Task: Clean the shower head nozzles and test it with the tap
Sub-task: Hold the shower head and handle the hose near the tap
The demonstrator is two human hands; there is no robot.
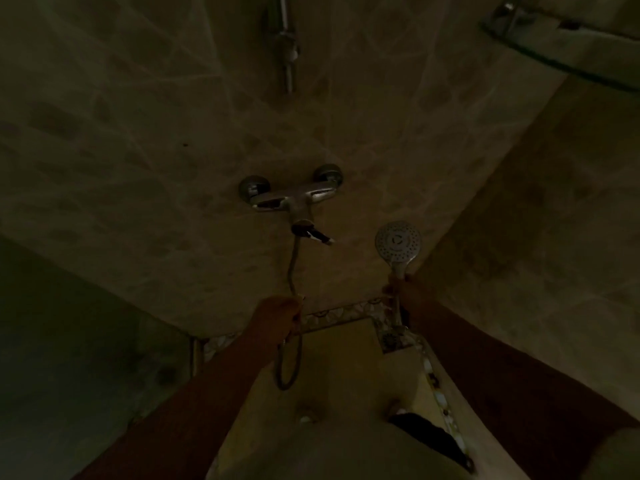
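Below tap (291,199): one shower head (398,241), two hands (280,315).

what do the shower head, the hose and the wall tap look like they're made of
Round silver shower head in the right hand: chrome-look finish with a dotted nozzle face; possibly plated plastic, too dim to tell.
Thin grey hose gripped by the left hand: probably flexible metal, judging by its dull sheen and loop.
Wall-mounted mixer tap: polished chrome-like metal, with bright reflections along its body.
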